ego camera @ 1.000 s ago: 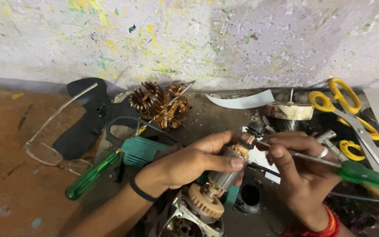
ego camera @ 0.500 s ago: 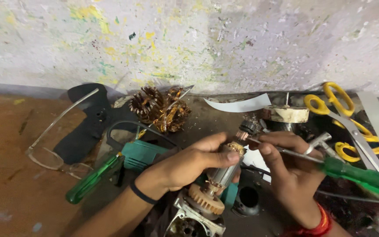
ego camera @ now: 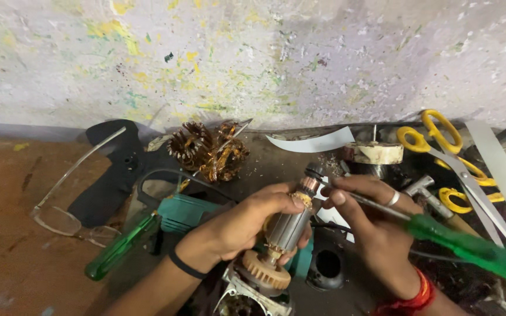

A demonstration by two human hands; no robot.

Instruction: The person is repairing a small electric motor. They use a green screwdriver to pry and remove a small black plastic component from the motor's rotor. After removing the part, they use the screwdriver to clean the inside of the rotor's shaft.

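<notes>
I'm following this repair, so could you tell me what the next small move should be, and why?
Probably ease the screwdriver tip slightly along the copper commutator: the right hand already has it there, and the left hand grips the armature steady.

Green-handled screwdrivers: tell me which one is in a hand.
The green-handled screwdriver on the right, gripped by the right hand; the other green-handled screwdriver lies untouched on the bench, left of the left hand.

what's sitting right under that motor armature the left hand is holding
Below the armature gripped by the left hand sits its tan fan wheel, then a metal housing with a dark opening. What lies inside that housing is cut off by the frame edge and hidden.
</notes>
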